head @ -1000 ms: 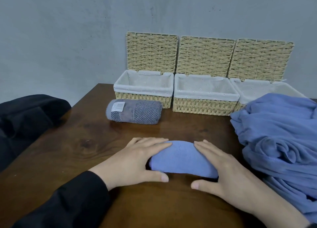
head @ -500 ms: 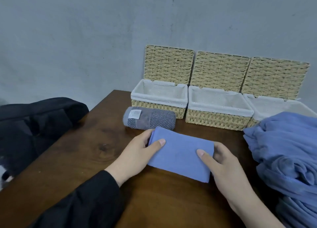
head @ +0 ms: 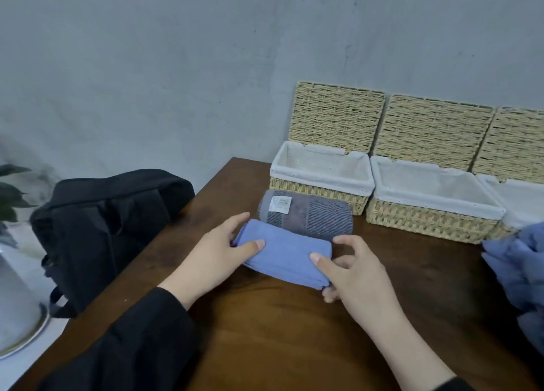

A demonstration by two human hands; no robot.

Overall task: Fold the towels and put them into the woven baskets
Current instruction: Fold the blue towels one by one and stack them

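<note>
Two hands held our folded blue towel (head: 287, 253) on the table (head: 294, 331): left hand (head: 213, 256) gripped one end, right hand (head: 350, 271) pinched the other. Grey rolled towel (head: 306, 214) touched behind, before three open baskets (head: 321, 169).

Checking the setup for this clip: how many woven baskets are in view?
3, in a row along the wall: left basket, middle basket, right basket, cut off by the frame edge. More may be out of view.

Folded towel (head: 287, 255) lies before rolled towel (head: 309, 215), baskets (head: 321, 178) behind
</note>
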